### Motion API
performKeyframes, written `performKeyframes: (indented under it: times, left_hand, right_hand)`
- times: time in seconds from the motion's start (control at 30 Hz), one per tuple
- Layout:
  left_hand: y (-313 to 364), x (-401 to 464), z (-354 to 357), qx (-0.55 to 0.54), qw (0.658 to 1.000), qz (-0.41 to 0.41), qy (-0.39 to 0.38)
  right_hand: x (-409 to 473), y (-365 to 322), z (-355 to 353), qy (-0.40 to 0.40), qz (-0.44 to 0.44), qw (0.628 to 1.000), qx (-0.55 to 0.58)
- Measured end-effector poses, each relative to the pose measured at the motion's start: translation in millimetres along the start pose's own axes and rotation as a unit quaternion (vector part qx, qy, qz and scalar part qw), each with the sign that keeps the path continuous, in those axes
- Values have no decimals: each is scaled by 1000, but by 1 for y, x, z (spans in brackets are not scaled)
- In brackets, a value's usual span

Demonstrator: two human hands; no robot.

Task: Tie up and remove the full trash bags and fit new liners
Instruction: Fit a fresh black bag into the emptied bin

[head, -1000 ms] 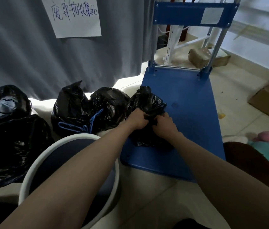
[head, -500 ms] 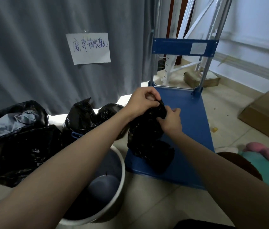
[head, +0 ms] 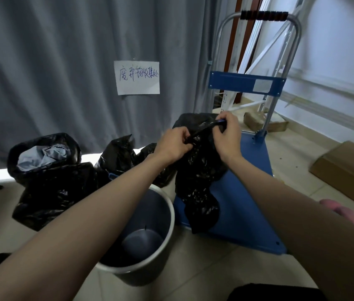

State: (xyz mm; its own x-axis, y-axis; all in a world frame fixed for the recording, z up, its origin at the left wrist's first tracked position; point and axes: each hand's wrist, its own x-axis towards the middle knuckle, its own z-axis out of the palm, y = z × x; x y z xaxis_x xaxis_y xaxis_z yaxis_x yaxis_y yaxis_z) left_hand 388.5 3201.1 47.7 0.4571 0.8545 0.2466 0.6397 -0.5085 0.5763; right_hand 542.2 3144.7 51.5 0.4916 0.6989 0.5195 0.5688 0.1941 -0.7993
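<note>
Overhead, black liner (head: 197,170) hangs lengthwise below both pinching hands — left hand (head: 175,145), right hand (head: 226,137) — with the bare bin (head: 167,205) lower-left (left hand nearer).

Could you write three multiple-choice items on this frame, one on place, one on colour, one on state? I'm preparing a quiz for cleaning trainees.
1. Where does the round grey waste bin stand?
A. On the blue trolley platform
B. On the tiled floor, left of the blue trolley platform
C. Behind the curtain

2. What colour is the crumpled plastic bag held by both hands?
A. Black
B. White
C. Green

3. What state is the bin in?
A. Full of rubbish
B. Lined with a new bag
C. Empty, without a liner

Answers: 1 B, the bin sits on the tiles beside the platform's left edge. 2 A, the bag gripped by the left hand and the right hand is glossy black. 3 C, its bare bottom and inner wall show.
</note>
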Motion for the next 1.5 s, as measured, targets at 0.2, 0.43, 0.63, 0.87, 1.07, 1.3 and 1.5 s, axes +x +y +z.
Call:
performKeyframes:
  times: [0.2,0.43,0.63,0.87,1.07,1.3,1.5]
  left_hand:
    - [17,-1,-4,-22,996,-23,79]
    - [24,-7,-15,-36,987,-17,153]
    - [22,-19,-30,-6,980,133,151]
    - [12,-51,-87,38,971,128,199]
    - [18,-80,-159,20,955,76,287]
    - [-3,-118,-180,154,971,94,156]
    - [-62,-159,-139,246,960,114,-74]
  right_hand:
    - [2,-9,-6,56,-121,987,-88]
    - [-5,-1,-18,-1,-23,982,-190]
    - [-14,-28,-11,-51,-27,983,-174]
    - [-31,-89,-6,-85,-93,982,-138]
    - [-55,-112,-13,-125,-70,956,-257]
    - [-95,-133,8,-342,94,933,-57]
    - [-156,-102,49,-429,82,892,-113]
